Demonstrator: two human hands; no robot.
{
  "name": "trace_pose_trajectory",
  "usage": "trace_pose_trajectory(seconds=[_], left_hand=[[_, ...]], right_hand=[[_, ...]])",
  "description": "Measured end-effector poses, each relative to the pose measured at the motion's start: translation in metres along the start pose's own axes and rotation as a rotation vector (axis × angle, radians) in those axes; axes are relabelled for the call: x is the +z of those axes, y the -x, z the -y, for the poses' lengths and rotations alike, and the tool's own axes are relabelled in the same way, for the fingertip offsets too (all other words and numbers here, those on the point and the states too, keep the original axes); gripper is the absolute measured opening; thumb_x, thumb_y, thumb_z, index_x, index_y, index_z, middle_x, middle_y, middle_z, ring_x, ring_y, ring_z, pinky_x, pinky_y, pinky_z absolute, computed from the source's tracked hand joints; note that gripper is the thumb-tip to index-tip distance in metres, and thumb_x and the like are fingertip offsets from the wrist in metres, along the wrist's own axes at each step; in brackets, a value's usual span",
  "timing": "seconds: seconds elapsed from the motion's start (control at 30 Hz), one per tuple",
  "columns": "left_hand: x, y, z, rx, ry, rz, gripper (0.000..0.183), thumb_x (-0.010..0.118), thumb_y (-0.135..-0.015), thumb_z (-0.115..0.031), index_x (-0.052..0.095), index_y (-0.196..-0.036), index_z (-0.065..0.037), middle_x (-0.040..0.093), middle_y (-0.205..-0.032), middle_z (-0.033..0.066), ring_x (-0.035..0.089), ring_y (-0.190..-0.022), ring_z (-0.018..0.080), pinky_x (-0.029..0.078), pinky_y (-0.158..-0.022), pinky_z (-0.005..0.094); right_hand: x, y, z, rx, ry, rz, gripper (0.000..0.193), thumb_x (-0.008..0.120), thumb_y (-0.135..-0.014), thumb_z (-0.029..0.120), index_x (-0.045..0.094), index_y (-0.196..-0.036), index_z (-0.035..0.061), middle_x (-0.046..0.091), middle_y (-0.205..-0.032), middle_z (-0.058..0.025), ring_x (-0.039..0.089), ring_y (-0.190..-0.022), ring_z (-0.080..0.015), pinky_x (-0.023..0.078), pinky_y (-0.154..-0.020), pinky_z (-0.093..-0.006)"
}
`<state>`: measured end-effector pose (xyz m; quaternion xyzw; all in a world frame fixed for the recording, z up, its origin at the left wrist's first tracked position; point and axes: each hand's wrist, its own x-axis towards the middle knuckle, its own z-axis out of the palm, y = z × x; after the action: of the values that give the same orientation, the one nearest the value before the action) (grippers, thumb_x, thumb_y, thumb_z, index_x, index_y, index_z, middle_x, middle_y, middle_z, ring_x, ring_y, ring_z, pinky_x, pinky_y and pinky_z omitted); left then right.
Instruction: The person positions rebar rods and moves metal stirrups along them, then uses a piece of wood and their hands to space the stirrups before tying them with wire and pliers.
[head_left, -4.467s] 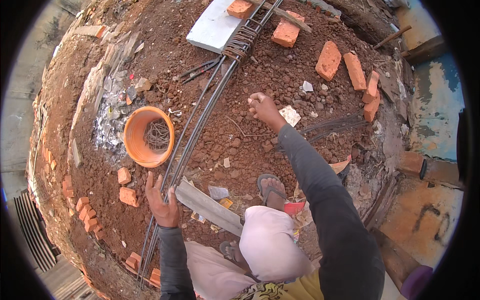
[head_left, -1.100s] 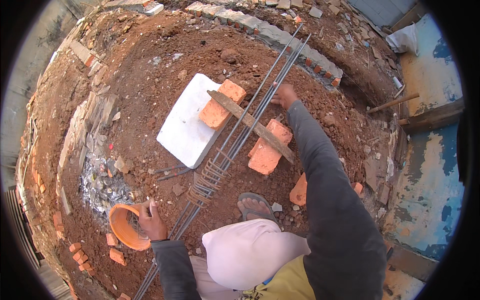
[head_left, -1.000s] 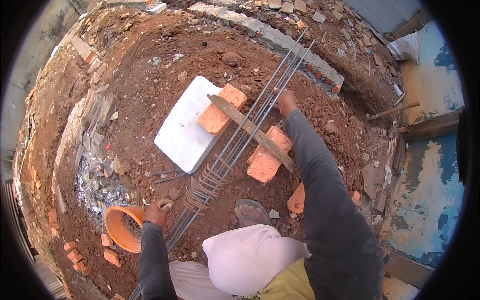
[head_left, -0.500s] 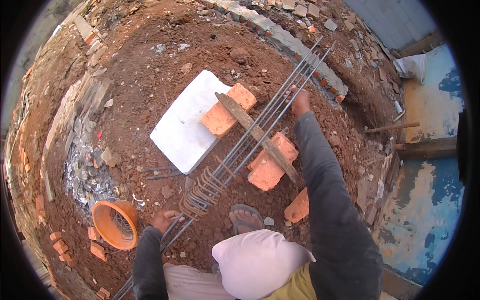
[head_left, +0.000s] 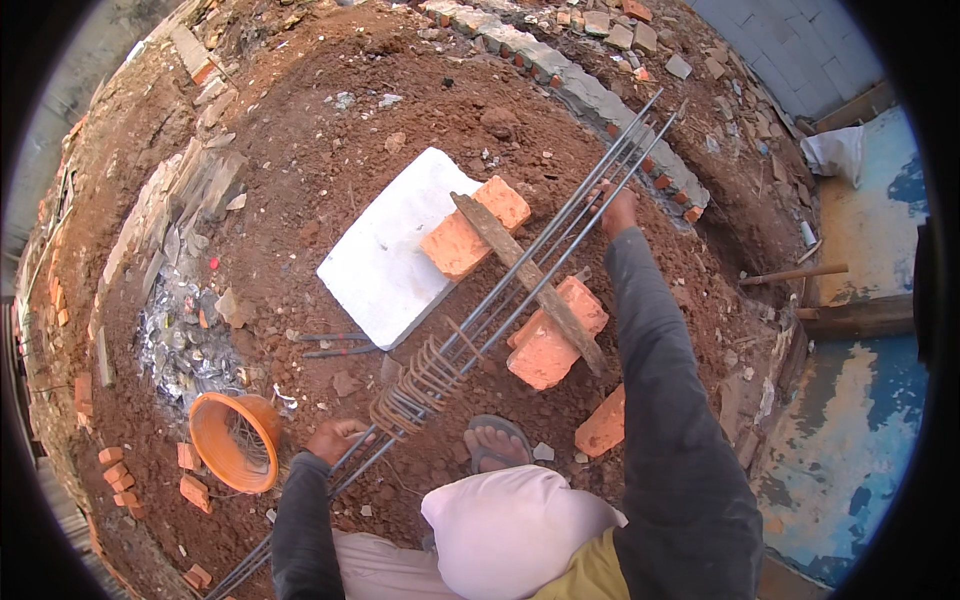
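Observation:
A bundle of long steel reinforcing bars (head_left: 560, 243) runs diagonally from lower left to upper right. My right hand (head_left: 617, 212) is closed around a bar near the far end. At the near end, my left hand (head_left: 335, 440) is closed on the bars, its fingers partly hidden. Several rusty wire rings (head_left: 415, 390) sit bunched around the bars just beyond my left hand. Under the bars lies a wooden strip (head_left: 570, 318), resting on an orange brick (head_left: 475, 228) at one end and on stacked bricks (head_left: 550, 350) at the other.
A white slab (head_left: 385, 250) lies under the far brick. Left are an orange bucket (head_left: 205, 440) with wire inside, ash and rubbish (head_left: 185, 340), and broken bricks. Another brick (head_left: 602, 420) lies by my right forearm. A low mortared brick footing (head_left: 560, 70) crosses the reddish soil behind.
The whole view has shifted slightly, so the scene sits a little lower and to the right. Both hands keep hold of the bars, and the rings remain bunched near my left hand.

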<state>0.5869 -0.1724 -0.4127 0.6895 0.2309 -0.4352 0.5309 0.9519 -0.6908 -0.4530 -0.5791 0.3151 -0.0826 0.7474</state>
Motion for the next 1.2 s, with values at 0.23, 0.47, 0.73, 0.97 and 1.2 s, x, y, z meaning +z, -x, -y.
trace_pose_trajectory(seconds=[0.23,0.47,0.73,0.97,1.2], left_hand=[[0.000,0.004,-0.014,0.002,-0.128,-0.004,0.021,0.072,-0.088,-0.026,0.072,-0.093,-0.005,0.064,-0.075,-0.0042,0.054,-0.067,0.0041,0.044,-0.061,0.0235],[-0.007,0.032,-0.019,0.303,0.009,-0.140,0.026,0.062,-0.093,-0.025,0.071,-0.100,-0.002,0.068,-0.089,0.0035,0.060,-0.079,0.0103,0.047,-0.074,0.0284],[0.015,0.058,-0.024,0.307,-0.054,-0.136,0.022,0.062,-0.092,-0.018,0.068,-0.106,-0.001,0.070,-0.088,0.0043,0.063,-0.082,0.0110,0.049,-0.080,0.0271],[0.024,0.056,-0.035,0.291,-0.013,-0.124,0.020,0.059,-0.094,-0.014,0.066,-0.105,0.002,0.068,-0.085,0.0069,0.064,-0.078,0.0135,0.053,-0.072,0.0272],[0.026,0.059,-0.028,0.243,-0.092,-0.183,0.017,0.059,-0.095,-0.016,0.063,-0.095,0.001,0.066,-0.081,0.0048,0.064,-0.071,0.0122,0.051,-0.064,0.0255]], right_hand=[[-0.006,0.002,0.005,-0.005,0.065,0.024,0.021,0.054,-0.096,0.016,0.054,-0.105,-0.0037,0.056,-0.077,-0.0067,0.056,-0.062,-0.0199,0.049,-0.053,-0.0344],[-0.021,0.035,0.029,-0.102,-0.094,0.117,0.033,0.040,-0.103,0.034,0.052,-0.105,0.0030,0.057,-0.085,-0.0037,0.054,-0.066,-0.0129,0.046,-0.053,-0.0283],[0.005,0.087,0.038,-0.126,-0.039,0.150,0.021,0.045,-0.101,0.022,0.053,-0.105,0.0027,0.055,-0.084,-0.0034,0.056,-0.069,-0.0132,0.049,-0.058,-0.0303],[0.013,0.063,0.035,-0.092,-0.327,0.109,0.016,0.042,-0.101,0.014,0.051,-0.096,0.0023,0.050,-0.074,-0.0012,0.046,-0.059,-0.0122,0.042,-0.052,-0.0295],[0.012,0.066,0.041,-0.162,-0.171,0.030,0.021,0.043,-0.102,0.021,0.052,-0.098,0.0019,0.049,-0.076,-0.0019,0.047,-0.063,-0.0127,0.041,-0.052,-0.0290]])
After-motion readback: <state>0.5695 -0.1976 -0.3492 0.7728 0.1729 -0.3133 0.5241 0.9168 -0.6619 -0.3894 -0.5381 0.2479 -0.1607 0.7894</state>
